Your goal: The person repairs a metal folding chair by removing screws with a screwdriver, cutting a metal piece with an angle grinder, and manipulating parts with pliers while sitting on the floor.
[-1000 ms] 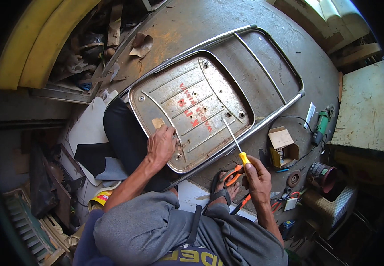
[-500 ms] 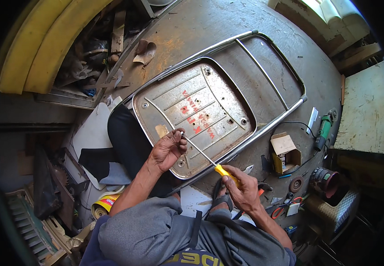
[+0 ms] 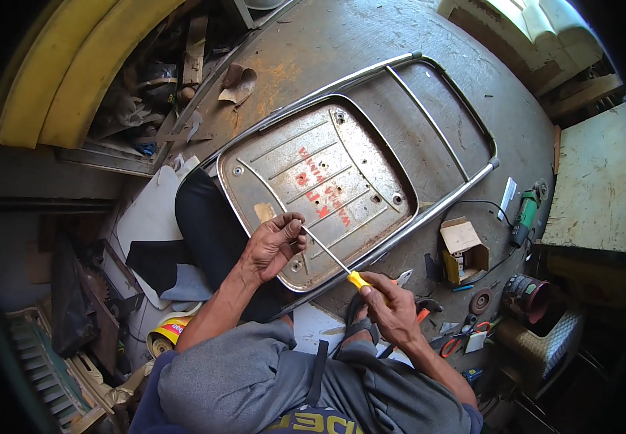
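My right hand (image 3: pixel 392 312) is closed round the yellow handle of a screwdriver (image 3: pixel 358 279). The thin shaft slants up and left to the fingers of my left hand (image 3: pixel 273 246). There, thumb and fingertips pinch together at the screwdriver's tip; whatever small piece they hold is too hidden to name. Both hands are above a worn metal seat pan (image 3: pixel 306 165) with raised ribs, holes and red markings. The pan lies on a chromed tubular chair frame (image 3: pixel 430 116), close in front of my knees.
A black padded cushion (image 3: pixel 208 224) lies left of the pan. To the right are an open small box (image 3: pixel 465 249), a green angle grinder (image 3: pixel 525 217), a grinding disc (image 3: pixel 481 300) and orange-handled scissors (image 3: pixel 452 347). A yellow-and-red can (image 3: pixel 165 334) is by my left leg.
The small pale piece at my left fingertips no longer shows clearly. My left fingers and right hand have shifted slightly; the screwdriver still points to the left fingers.
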A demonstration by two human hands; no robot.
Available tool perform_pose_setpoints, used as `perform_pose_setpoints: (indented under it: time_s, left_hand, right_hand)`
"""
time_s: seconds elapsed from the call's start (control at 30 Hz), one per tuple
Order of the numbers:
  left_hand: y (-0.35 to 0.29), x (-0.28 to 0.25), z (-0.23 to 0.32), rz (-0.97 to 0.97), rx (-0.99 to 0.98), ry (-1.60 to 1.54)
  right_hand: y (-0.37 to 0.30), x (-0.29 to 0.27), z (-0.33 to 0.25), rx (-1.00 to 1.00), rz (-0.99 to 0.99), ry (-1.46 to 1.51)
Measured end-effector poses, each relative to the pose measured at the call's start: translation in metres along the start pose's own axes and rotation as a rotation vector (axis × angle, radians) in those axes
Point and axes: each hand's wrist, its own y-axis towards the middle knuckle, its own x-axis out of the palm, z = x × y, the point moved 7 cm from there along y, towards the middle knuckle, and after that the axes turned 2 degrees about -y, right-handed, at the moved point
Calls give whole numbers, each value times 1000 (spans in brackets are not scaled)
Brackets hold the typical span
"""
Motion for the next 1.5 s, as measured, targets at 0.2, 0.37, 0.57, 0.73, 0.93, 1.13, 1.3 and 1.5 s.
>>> perform_pose_setpoints:
  time_s: [0.2, 0.37, 0.57, 0.73, 0.93, 1.13, 1.3, 1.5]
  left_hand:
    - [-4, 25, 9, -186, 104, -123]
    - [-13, 52, 23, -297, 175, -71]
    - [-43, 44, 31, -173, 263, 35]
    - [-106, -62, 5, 576, 235, 634]
    - [-94, -34, -47, 304, -93, 24]
    - [-58, -67, -73, 357, -127, -67]
    - [-55, -77, -73, 381, -70, 8]
    - [-54, -79, -73, 392, -57, 39]
  right_hand:
    - [4, 16, 31, 263, -130, 520]
    - [11, 19, 30, 259, -175, 617]
    - [9, 11, 35, 217, -148, 619]
    - [-5, -5, 41, 195, -78, 588]
    - [-10, -14, 51, 168, -37, 652]
    - [-23, -17, 50, 198, -27, 512]
    - [-34, -16, 61, 198, -68, 156]
    - [-26, -4, 46, 99, -132, -234]
